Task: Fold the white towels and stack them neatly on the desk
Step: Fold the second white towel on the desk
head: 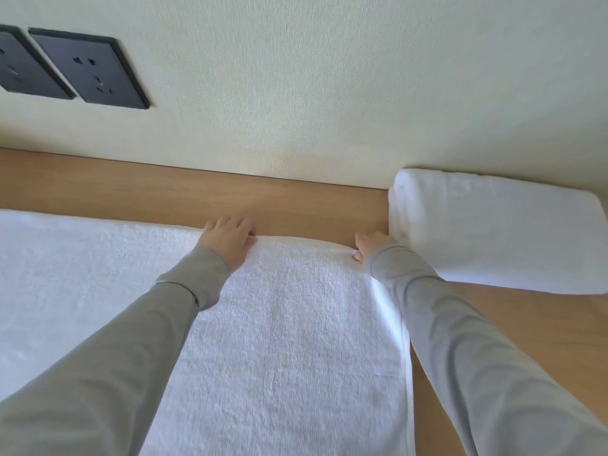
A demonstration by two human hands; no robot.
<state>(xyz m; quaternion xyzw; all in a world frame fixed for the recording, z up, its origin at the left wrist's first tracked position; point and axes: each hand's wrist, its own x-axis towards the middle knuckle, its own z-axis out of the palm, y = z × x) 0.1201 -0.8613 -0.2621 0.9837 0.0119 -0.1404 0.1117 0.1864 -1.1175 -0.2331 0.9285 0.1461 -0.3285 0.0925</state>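
A large white towel (pixel 289 324) lies spread on the wooden desk (pixel 197 195), reaching off the left and bottom of the view. My left hand (pixel 228 240) grips its far edge near the middle, fingers curled over the hem. My right hand (pixel 370 246) pinches the towel's far right corner. Both arms wear grey sleeves. A folded white towel (pixel 493 228) rests on the desk at the far right, close to the wall and just beyond my right hand.
A cream wall (pixel 329 93) rises directly behind the desk. Two dark socket plates (pixel 88 72) are set in it at the upper left. Bare wood shows between the spread towel's far edge and the wall, and at the right below the folded towel.
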